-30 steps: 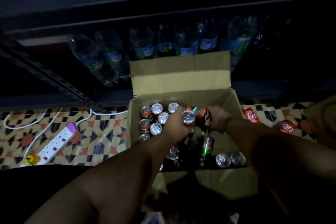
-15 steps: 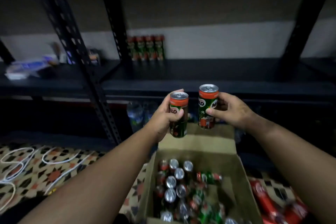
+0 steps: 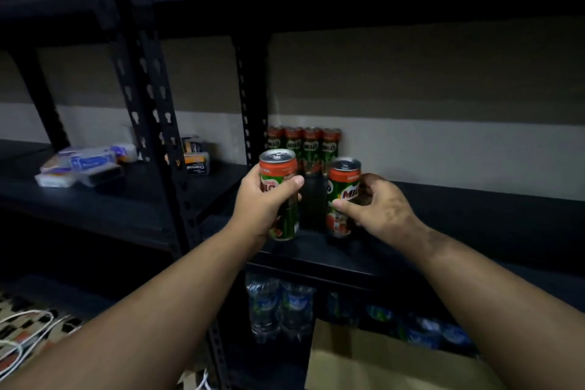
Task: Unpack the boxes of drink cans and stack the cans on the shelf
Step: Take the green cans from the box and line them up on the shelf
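Two Milo cans, one gripped upright in my left hand (image 3: 262, 203), one in my right hand (image 3: 380, 209); set down carelessly, either could topple the back row (image 3: 304, 146).

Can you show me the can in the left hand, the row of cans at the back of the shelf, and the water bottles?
Can in the left hand (image 3: 278, 168): head view, on its orange top band.
Row of cans (image 3: 311, 146): head view, on the third can's label.
Water bottles (image 3: 264, 307): head view, on the left bottle's label.
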